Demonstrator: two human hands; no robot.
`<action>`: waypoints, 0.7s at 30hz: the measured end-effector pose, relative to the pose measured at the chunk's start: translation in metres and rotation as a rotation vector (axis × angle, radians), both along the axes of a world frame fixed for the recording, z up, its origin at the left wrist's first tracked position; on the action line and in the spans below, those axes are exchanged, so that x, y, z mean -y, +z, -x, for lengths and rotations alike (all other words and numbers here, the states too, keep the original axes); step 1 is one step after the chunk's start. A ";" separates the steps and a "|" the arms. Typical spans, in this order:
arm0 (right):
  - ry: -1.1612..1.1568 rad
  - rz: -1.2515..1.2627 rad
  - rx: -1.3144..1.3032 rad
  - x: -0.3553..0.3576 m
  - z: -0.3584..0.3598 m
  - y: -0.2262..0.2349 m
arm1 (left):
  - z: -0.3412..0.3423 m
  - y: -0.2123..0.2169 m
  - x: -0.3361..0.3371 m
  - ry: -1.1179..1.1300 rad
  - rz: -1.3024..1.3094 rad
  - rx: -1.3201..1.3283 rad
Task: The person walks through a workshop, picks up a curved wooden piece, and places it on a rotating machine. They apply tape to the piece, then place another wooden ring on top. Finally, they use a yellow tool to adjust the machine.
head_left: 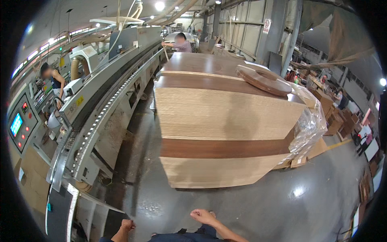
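Here, low at the near end of a tall stack of wood panels (pixel 225 125), both of the person's hands hang free over the grey floor (pixel 282 205). The left hand (pixel 127 224) is curled into a loose fist, holding nothing that I can see. The right hand (pixel 202 216) is relaxed, its fingers gently bent, also empty.

The stack stands just beyond the hands: pale, raw panel edges in even layers, crossed by one dark brown band about halfway down and topped by a dark brown veneered face. A coil of brown edge banding (pixel 264 80) lies flat on the stack's top at its right side. Crumpled clear plastic wrap (pixel 308 127) clings to the stack's right corner. Left of the stack runs a long grey edge-banding machine (pixel 100 101); another person stands at the stack's far end.
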State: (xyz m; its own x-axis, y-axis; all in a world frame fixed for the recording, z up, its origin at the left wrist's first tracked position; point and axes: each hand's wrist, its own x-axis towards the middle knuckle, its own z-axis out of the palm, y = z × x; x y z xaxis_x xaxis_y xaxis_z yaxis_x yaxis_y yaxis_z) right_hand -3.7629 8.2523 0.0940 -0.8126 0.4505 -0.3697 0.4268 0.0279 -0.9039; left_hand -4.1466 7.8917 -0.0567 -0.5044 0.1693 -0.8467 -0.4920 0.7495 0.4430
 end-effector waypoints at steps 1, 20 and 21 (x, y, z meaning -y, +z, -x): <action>0.030 -0.074 0.012 -0.028 -0.010 0.014 | -0.027 -0.009 -0.005 0.143 -0.158 0.102; 0.134 -0.391 0.087 -0.283 -0.094 0.080 | -0.234 0.017 -0.263 0.086 -0.597 0.081; 0.159 -0.395 0.071 -0.274 -0.102 0.077 | -0.234 0.016 -0.261 -0.025 -0.492 -0.046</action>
